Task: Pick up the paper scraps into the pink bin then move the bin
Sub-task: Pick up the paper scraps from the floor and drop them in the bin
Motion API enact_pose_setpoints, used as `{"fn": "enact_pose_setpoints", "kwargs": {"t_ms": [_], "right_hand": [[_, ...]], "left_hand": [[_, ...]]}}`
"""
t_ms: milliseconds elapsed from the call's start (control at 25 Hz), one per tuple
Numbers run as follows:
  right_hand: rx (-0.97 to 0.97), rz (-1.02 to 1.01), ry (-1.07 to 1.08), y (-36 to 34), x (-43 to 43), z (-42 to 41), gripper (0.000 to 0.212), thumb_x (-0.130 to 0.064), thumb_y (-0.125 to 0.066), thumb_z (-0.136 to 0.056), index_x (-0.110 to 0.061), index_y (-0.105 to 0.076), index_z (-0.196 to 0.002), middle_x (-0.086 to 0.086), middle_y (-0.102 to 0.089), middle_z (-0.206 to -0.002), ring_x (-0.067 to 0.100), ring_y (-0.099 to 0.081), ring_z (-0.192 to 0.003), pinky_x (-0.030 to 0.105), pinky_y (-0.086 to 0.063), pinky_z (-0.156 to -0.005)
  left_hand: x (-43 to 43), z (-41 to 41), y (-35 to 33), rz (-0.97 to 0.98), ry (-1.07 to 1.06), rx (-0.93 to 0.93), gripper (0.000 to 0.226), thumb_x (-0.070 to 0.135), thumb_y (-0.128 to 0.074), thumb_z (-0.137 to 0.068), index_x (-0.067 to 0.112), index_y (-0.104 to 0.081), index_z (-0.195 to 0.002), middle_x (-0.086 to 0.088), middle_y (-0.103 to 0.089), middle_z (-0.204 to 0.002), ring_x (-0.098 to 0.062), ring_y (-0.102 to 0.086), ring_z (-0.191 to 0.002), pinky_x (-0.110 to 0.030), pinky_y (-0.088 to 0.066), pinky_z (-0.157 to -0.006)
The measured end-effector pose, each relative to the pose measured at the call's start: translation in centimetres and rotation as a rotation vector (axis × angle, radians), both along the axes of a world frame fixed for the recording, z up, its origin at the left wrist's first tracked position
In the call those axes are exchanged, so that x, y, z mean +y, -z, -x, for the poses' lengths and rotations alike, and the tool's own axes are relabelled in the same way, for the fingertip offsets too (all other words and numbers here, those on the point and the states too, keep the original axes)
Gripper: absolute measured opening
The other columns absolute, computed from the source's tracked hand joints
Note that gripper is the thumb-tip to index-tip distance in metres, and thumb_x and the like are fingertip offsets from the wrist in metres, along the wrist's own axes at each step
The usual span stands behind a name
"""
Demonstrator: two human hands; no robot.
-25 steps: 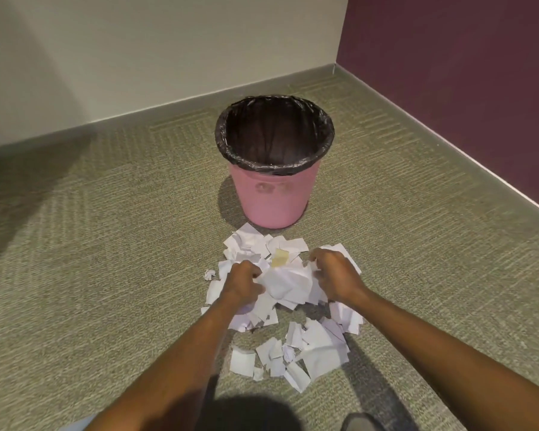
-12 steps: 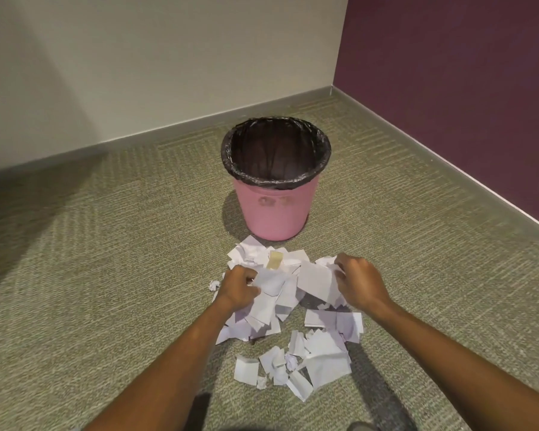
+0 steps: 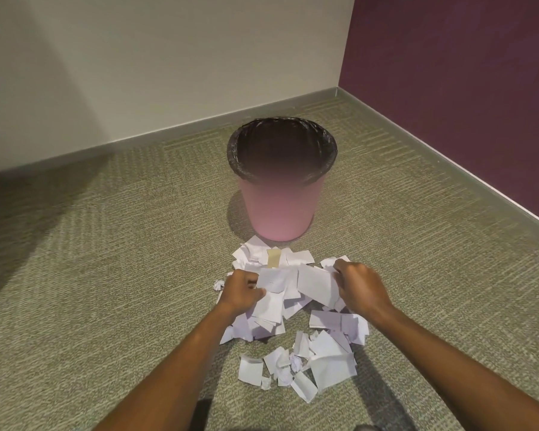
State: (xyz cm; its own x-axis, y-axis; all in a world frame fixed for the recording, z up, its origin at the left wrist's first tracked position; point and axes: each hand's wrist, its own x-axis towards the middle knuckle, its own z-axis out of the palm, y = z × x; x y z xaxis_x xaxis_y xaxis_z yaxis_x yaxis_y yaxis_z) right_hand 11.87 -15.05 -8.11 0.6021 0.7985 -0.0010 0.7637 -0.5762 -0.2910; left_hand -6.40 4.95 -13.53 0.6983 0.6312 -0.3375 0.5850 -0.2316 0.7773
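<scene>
A pink bin (image 3: pixel 281 209) with a black liner stands upright on the carpet, just beyond a heap of white paper scraps (image 3: pixel 321 362). My left hand (image 3: pixel 241 289) and my right hand (image 3: pixel 360 289) are both closed on a bunch of scraps (image 3: pixel 296 286) held between them, slightly above the heap and short of the bin. One tan scrap (image 3: pixel 274 257) lies near the bin's base. More loose scraps remain on the floor below my hands.
Green-grey carpet (image 3: pixel 106 275) covers the floor. A cream wall (image 3: pixel 168 73) runs behind the bin and a maroon wall (image 3: pixel 464 88) stands to the right, meeting in a corner behind the bin.
Both hands have lifted a bunch of scraps off the heap and spread slightly apart. The view has tilted up, so the bin appears lower and farther off.
</scene>
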Motion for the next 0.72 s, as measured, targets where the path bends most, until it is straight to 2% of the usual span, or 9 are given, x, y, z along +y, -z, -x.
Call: {"fn": "enact_pose_setpoints", "kwargs": {"t_ms": [120, 240, 320, 400, 480, 560, 720], "right_hand": [[0.023, -0.037, 0.016, -0.4, 0.3, -0.4, 0.009, -0.014, -0.054, -0.098, -0.011, -0.061, -0.095, 0.004, -0.063, -0.072, 0.022, -0.059, -0.061, 0.035, -0.048, -0.054], [-0.015, -0.007, 0.004, -0.1, -0.1, -0.5, 0.009, -0.008, -0.056, -0.095, -0.015, -0.061, -0.091, -0.002, -0.060, -0.068, 0.017, -0.057, -0.058, 0.032, -0.046, -0.051], [0.033, -0.038, 0.039, 0.0, -0.3, -0.4, 0.015, -0.001, -0.057, -0.092, -0.014, -0.062, -0.089, -0.003, -0.059, -0.067, 0.014, -0.056, -0.057, 0.030, -0.046, -0.051], [0.126, -0.145, 0.098, -0.8, -0.1, -0.6, 0.012, 0.000, -0.057, -0.093, -0.010, -0.064, -0.090, 0.003, -0.064, -0.071, 0.017, -0.059, -0.061, 0.036, -0.051, -0.055], [0.214, -0.273, 0.160, -2.6, 0.5, -1.1, 0.009, -0.002, -0.057, -0.094, -0.007, -0.064, -0.094, 0.005, -0.065, -0.076, 0.021, -0.062, -0.065, 0.045, -0.056, -0.059], [0.294, -0.388, 0.236, -5.3, 1.4, -1.7, 0.010, -0.006, -0.056, -0.095, -0.007, -0.063, -0.101, 0.001, -0.063, -0.080, 0.021, -0.065, -0.067, 0.044, -0.059, -0.055], [0.355, -0.643, 0.329, -11.5, 4.0, -3.8, 0.013, -0.006, -0.055, -0.096, -0.006, -0.062, -0.107, 0.002, -0.063, -0.093, 0.023, -0.068, -0.068, 0.038, -0.059, -0.052]], "left_hand": [[-0.2, -0.2, -0.7, 0.010, -0.008, -0.013, 0.022, 0.020, -0.073, -0.070, 0.021, -0.051, -0.069, 0.003, -0.041, -0.070, -0.010, -0.038, -0.064, -0.025, -0.033, -0.059], [-0.7, -0.2, -2.1, -0.044, 0.012, 0.006, 0.028, 0.009, -0.072, -0.075, 0.016, -0.050, -0.059, 0.002, -0.038, -0.061, -0.012, -0.035, -0.059, -0.024, -0.030, -0.056], [-1.0, -0.3, -3.3, -0.063, 0.003, 0.008, 0.027, 0.001, -0.071, -0.076, 0.014, -0.058, -0.056, 0.005, -0.048, -0.057, -0.009, -0.043, -0.057, -0.023, -0.035, -0.055], [-0.9, -0.4, -5.3, -0.031, -0.030, -0.031, 0.011, -0.003, -0.071, -0.076, 0.008, -0.076, -0.076, 0.002, -0.066, -0.071, -0.010, -0.057, -0.066, -0.023, -0.045, -0.061], [-0.2, -0.5, -8.0, 0.008, -0.102, -0.062, 0.017, -0.005, -0.070, -0.077, 0.003, -0.075, -0.090, -0.003, -0.071, -0.081, -0.016, -0.064, -0.072, -0.029, -0.054, -0.068], [0.9, -0.6, -11.5, 0.060, -0.164, -0.106, 0.021, -0.006, -0.068, -0.079, 0.000, -0.071, -0.099, -0.007, -0.071, -0.091, -0.023, -0.068, -0.082, -0.037, -0.059, -0.072], [4.6, -1.9, -19.2, 0.109, -0.263, -0.237, 0.029, -0.005, -0.067, -0.079, 0.000, -0.066, -0.107, -0.009, -0.070, -0.104, -0.025, -0.069, -0.090, -0.031, -0.058, -0.067]]}}
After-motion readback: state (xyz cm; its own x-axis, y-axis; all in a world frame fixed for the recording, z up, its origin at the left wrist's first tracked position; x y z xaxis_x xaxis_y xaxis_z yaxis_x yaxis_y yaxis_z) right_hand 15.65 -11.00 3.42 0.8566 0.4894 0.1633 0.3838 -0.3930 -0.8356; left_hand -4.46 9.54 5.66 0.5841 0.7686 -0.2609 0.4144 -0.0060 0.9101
